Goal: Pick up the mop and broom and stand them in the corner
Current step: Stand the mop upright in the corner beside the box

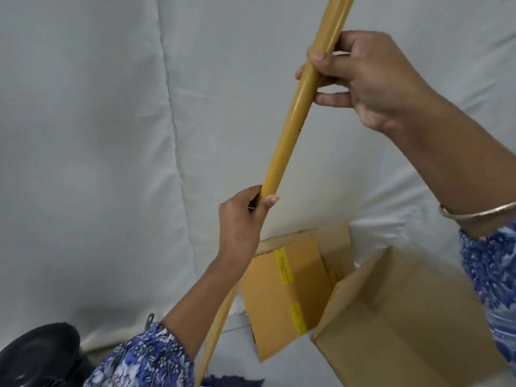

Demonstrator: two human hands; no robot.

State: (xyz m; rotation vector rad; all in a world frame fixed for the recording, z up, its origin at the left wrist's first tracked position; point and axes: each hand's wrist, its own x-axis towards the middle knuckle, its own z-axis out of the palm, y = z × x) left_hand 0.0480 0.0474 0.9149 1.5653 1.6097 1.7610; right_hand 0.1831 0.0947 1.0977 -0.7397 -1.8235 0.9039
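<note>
Grip: right hand [371,79] high, left hand [243,224] low, both closed on one yellow pole [293,129], tilted before the white sheet [83,135] | Step: likely carrying it to the corner; head unseen, mop or broom unclear | Next: stand upright | Count: poles 1, open boxes [405,317] 1, hands 2

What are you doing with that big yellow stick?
A person holds a long yellow handle with both hands: the right hand grips it higher up, the left hand lower down. It leans at a tilt in front of white cloth-covered walls. An open cardboard box sits just below.
</note>
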